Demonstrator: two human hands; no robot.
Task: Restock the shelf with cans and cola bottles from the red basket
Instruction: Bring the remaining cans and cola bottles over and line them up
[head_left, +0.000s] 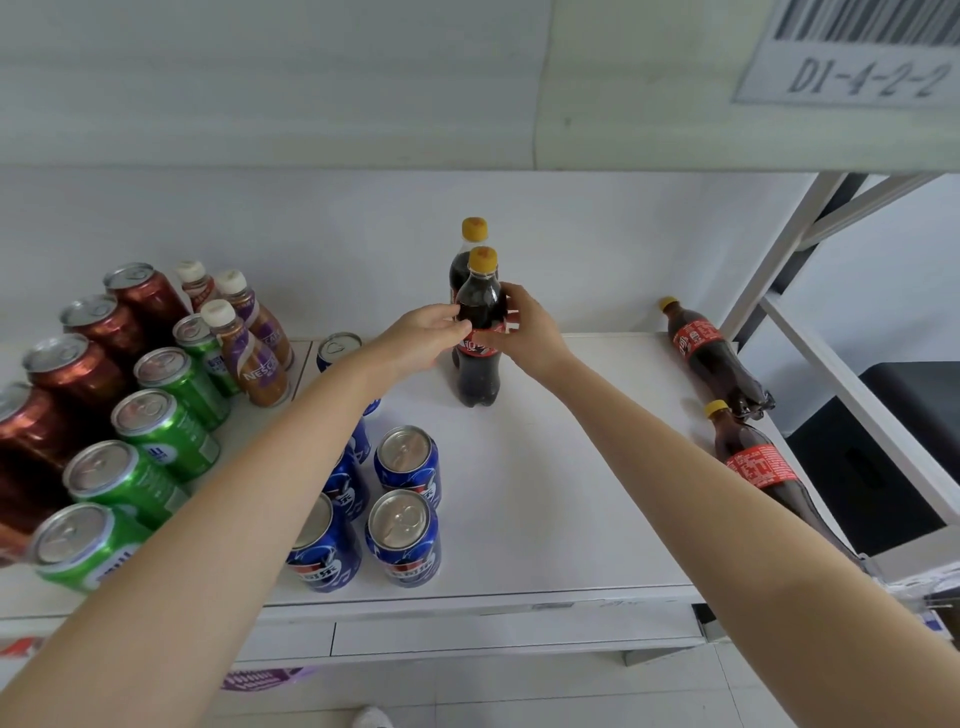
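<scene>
A cola bottle (479, 374) with a yellow cap and red label stands upright on the white shelf (545, 467). My left hand (423, 338) and my right hand (524, 327) both hold it around its upper body, one on each side. A second upright cola bottle (474, 234) stands right behind it. Two more cola bottles (711, 358) (753, 467) lie on their sides at the shelf's right edge. Several blue cans (405, 540) stand in rows left of the bottle, partly hidden by my left forearm. The red basket is out of view.
Green cans (156, 426), red-brown cans (78, 369) and small coffee bottles (254, 364) fill the left shelf section. The shelf above (467, 78) hangs low overhead. A white frame brace (810, 218) and a dark box (893, 447) are at the right.
</scene>
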